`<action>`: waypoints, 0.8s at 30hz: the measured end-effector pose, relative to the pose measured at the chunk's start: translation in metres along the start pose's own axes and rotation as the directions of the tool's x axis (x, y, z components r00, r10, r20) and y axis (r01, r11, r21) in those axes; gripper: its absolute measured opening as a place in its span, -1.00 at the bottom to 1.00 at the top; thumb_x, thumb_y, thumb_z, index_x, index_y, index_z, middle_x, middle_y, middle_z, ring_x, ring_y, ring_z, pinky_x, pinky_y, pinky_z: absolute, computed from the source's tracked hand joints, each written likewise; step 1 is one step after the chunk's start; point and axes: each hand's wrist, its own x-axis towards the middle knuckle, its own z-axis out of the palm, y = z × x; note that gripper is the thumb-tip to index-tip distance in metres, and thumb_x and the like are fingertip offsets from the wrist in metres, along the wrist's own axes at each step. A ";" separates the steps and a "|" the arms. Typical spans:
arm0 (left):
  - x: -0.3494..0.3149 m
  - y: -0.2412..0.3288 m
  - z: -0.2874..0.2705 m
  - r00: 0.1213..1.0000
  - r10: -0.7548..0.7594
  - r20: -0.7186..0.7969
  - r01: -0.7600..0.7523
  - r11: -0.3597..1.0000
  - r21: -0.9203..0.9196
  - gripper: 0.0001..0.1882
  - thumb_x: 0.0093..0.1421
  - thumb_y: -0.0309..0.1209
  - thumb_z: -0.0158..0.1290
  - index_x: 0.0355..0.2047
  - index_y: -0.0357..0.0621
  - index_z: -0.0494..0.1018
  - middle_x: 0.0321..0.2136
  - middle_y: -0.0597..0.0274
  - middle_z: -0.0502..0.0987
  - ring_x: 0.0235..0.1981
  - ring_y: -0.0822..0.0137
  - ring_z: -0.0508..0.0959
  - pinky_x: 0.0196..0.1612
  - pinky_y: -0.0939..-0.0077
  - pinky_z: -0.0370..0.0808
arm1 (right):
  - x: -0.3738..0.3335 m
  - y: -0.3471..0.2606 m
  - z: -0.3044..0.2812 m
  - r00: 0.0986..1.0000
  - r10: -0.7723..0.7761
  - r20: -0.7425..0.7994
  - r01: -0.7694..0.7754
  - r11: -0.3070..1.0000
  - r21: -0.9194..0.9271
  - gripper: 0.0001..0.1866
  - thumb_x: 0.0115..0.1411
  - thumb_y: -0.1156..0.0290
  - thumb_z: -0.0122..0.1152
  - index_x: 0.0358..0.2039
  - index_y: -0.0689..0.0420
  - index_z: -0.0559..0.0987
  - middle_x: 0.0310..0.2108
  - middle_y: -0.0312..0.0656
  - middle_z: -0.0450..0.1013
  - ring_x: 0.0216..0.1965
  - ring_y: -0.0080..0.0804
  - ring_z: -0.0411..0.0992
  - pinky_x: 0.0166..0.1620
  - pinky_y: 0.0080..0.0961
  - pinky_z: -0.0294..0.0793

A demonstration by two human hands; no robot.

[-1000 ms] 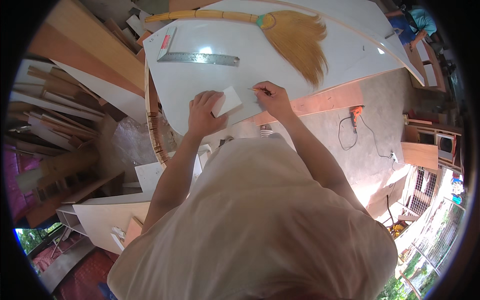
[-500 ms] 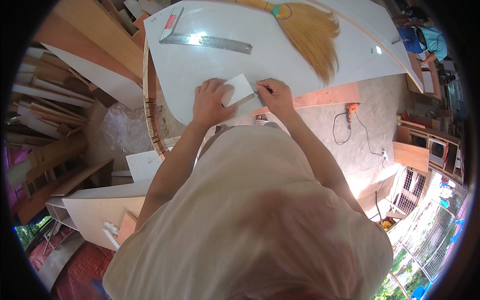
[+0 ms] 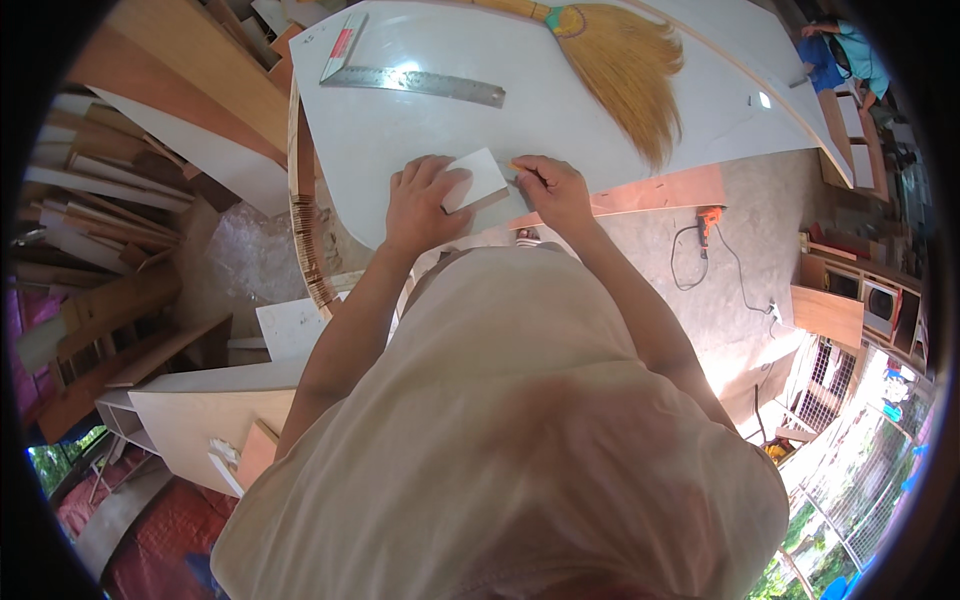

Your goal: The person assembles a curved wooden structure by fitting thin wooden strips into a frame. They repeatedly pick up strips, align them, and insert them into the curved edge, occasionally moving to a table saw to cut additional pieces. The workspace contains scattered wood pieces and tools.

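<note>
White block hasn't budged since a second ago (left hand pressing it flat), right hand pinching a pencil tighter against its edge, so marking's underway.

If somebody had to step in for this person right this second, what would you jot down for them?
Left hand: pressed flat on a small white block, pinning it to the white panel near its front edge.
Right hand: pinches what looks like a pencil, tip at the block's right edge.
Farther back on the panel: steel square, straw broom.
Done: block placed and held. Any drawn line is too faint to see.
Left: probably marking along the block.
</note>
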 end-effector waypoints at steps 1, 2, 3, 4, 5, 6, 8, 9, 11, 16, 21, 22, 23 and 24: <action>0.000 0.000 0.000 1.000 0.000 0.002 0.000 1.000 0.002 -0.48 -0.12 -0.24 0.33 -0.05 0.16 0.59 0.07 0.28 0.51 0.16 0.13 0.42 0.13 0.13 0.31 | 0.001 -0.003 -0.001 1.000 -0.025 0.003 0.025 1.000 -0.015 -0.80 0.24 0.42 0.23 -0.14 0.09 0.68 -0.33 -0.12 0.62 -0.35 -0.16 0.57 -0.21 -0.31 0.54; 0.000 0.001 -0.001 1.000 0.001 0.005 -0.001 1.000 0.004 -0.48 -0.12 -0.24 0.32 -0.05 0.17 0.60 0.07 0.27 0.51 0.16 0.13 0.42 0.13 0.13 0.31 | 0.002 -0.007 -0.002 0.999 -0.051 0.006 0.051 0.998 -0.030 -0.81 0.23 0.41 0.24 -0.15 0.09 0.69 -0.34 -0.13 0.62 -0.35 -0.15 0.56 -0.21 -0.29 0.53; 0.000 0.001 -0.001 1.000 0.001 0.007 -0.001 1.000 0.006 -0.48 -0.11 -0.24 0.32 -0.05 0.18 0.60 0.07 0.27 0.51 0.16 0.13 0.42 0.13 0.13 0.31 | 0.002 -0.010 -0.003 0.997 -0.076 0.009 0.076 0.996 -0.044 -0.81 0.22 0.40 0.25 -0.16 0.08 0.69 -0.35 -0.15 0.62 -0.35 -0.13 0.55 -0.22 -0.27 0.53; 0.000 0.001 -0.001 1.000 -0.002 0.011 0.002 1.000 0.010 -0.48 -0.11 -0.24 0.32 -0.05 0.19 0.60 0.07 0.28 0.51 0.16 0.13 0.42 0.13 0.13 0.31 | 0.003 -0.010 -0.003 0.997 -0.080 0.012 0.080 0.996 -0.046 -0.81 0.22 0.40 0.25 -0.17 0.08 0.69 -0.35 -0.15 0.62 -0.35 -0.14 0.55 -0.22 -0.27 0.53; 0.000 0.001 -0.001 1.000 -0.005 0.015 0.004 1.000 0.013 -0.48 -0.11 -0.24 0.32 -0.05 0.20 0.61 0.08 0.28 0.51 0.17 0.13 0.41 0.14 0.13 0.31 | 0.004 -0.010 -0.003 0.996 -0.083 0.015 0.084 0.995 -0.047 -0.82 0.22 0.39 0.25 -0.17 0.08 0.69 -0.35 -0.16 0.62 -0.34 -0.14 0.56 -0.22 -0.27 0.53; 0.000 0.001 -0.001 1.000 -0.007 0.019 0.007 1.000 0.017 -0.49 -0.11 -0.23 0.32 -0.04 0.21 0.61 0.08 0.28 0.51 0.17 0.13 0.41 0.14 0.13 0.31 | 0.005 -0.009 -0.003 0.996 -0.087 0.018 0.088 0.995 -0.048 -0.82 0.22 0.39 0.25 -0.18 0.08 0.69 -0.35 -0.17 0.62 -0.34 -0.15 0.56 -0.22 -0.27 0.53; 0.001 0.001 -0.001 1.000 -0.006 0.015 0.006 1.000 0.018 -0.49 -0.10 -0.24 0.31 -0.04 0.22 0.61 0.10 0.30 0.51 0.18 0.13 0.41 0.16 0.13 0.31 | 0.006 -0.009 -0.003 0.996 -0.090 0.006 0.090 0.995 -0.048 -0.82 0.22 0.38 0.25 -0.19 0.08 0.69 -0.35 -0.17 0.62 -0.33 -0.15 0.56 -0.22 -0.27 0.53; 0.001 0.002 -0.001 1.000 -0.005 0.013 0.005 1.000 0.018 -0.49 -0.10 -0.24 0.31 -0.04 0.22 0.61 0.11 0.31 0.51 0.19 0.13 0.40 0.16 0.13 0.31 | 0.007 -0.010 -0.003 0.996 -0.092 0.000 0.091 0.995 -0.048 -0.83 0.23 0.38 0.25 -0.20 0.08 0.69 -0.35 -0.17 0.62 -0.32 -0.15 0.57 -0.22 -0.28 0.54; 0.001 0.003 -0.003 1.000 -0.011 0.016 0.010 1.000 0.016 -0.49 -0.10 -0.24 0.30 -0.04 0.23 0.61 0.13 0.32 0.50 0.20 0.13 0.40 0.17 0.12 0.31 | 0.007 -0.008 -0.002 0.994 -0.106 -0.004 0.106 0.993 -0.049 -0.83 0.23 0.38 0.25 -0.20 0.08 0.70 -0.34 -0.17 0.63 -0.32 -0.15 0.57 -0.22 -0.28 0.54; 0.001 0.003 -0.003 0.999 -0.017 0.033 0.017 1.000 0.010 -0.45 -0.13 -0.29 0.30 -0.03 0.19 0.61 0.17 0.31 0.51 0.20 0.10 0.41 0.18 0.09 0.32 | 0.009 -0.008 -0.002 0.998 -0.064 0.016 0.065 0.996 -0.060 -0.82 0.26 0.38 0.23 -0.16 0.08 0.70 -0.30 -0.16 0.64 -0.30 -0.18 0.59 -0.21 -0.33 0.55; 0.002 0.004 -0.005 0.999 -0.023 0.044 0.023 1.000 0.004 -0.47 -0.13 -0.31 0.28 -0.03 0.19 0.61 0.17 0.32 0.50 0.21 0.10 0.41 0.19 0.08 0.31 | 0.015 -0.006 0.000 1.000 -0.028 0.009 0.029 0.995 -0.100 -0.79 0.31 0.36 0.20 -0.11 0.09 0.69 -0.27 -0.15 0.65 -0.32 -0.27 0.61 -0.22 -0.43 0.56; 0.002 0.005 -0.005 0.999 -0.024 0.044 0.024 1.000 0.006 -0.47 -0.13 -0.31 0.28 -0.03 0.19 0.61 0.17 0.32 0.50 0.21 0.10 0.41 0.19 0.08 0.31 | 0.017 -0.006 0.000 1.000 -0.023 0.010 0.024 0.994 -0.107 -0.79 0.32 0.35 0.20 -0.11 0.08 0.69 -0.27 -0.16 0.65 -0.32 -0.28 0.61 -0.22 -0.43 0.56; 0.002 0.005 -0.005 0.999 -0.025 0.044 0.024 1.000 0.009 -0.47 -0.13 -0.32 0.27 -0.04 0.19 0.61 0.17 0.32 0.51 0.21 0.10 0.41 0.19 0.08 0.31 | 0.019 -0.006 0.000 1.000 -0.019 0.011 0.020 0.993 -0.115 -0.79 0.32 0.34 0.19 -0.11 0.07 0.70 -0.28 -0.17 0.65 -0.32 -0.29 0.61 -0.22 -0.43 0.56; 0.002 0.005 -0.006 0.999 -0.025 0.043 0.025 1.000 0.011 -0.47 -0.12 -0.32 0.26 -0.04 0.19 0.61 0.17 0.32 0.51 0.21 0.10 0.40 0.19 0.09 0.31 | 0.020 -0.006 0.000 1.000 -0.014 0.011 0.016 0.992 -0.123 -0.79 0.32 0.33 0.19 -0.11 0.06 0.70 -0.28 -0.18 0.66 -0.32 -0.30 0.61 -0.22 -0.43 0.56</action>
